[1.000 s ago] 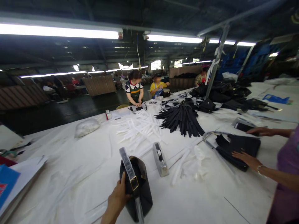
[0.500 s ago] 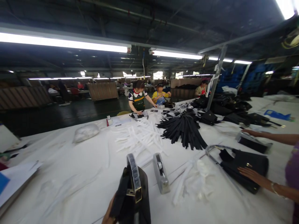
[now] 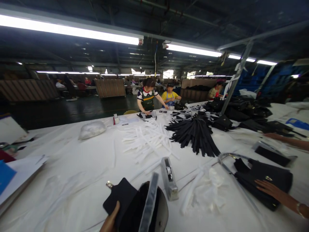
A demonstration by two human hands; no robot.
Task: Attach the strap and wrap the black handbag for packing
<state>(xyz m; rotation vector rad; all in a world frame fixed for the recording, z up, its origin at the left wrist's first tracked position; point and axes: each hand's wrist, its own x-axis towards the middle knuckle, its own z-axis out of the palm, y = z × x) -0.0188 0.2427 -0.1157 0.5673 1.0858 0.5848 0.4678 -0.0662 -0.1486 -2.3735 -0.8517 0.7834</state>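
A black handbag is close in front of me at the bottom of the view, with its flap raised to the left and a metal clasp piece at the flap's tip. My left hand grips the flap, thumb on its edge; its other fingers are hidden. The handle, wrapped in clear film, runs over the bag's dark opening. My right hand does not show. Just beyond the bag stands a grey tape dispenser.
A co-worker's hand lies on another black handbag at right. Crumpled white film lies nearer. White strips, a heap of black straps and a plastic bag lie farther back; two people work at the far edge.
The handbag has turned and tipped; its flap now swings out left, and the opening shows. The buckle at the handle is out of sight. The co-worker's far hand has drawn away from the second dispenser-like item.
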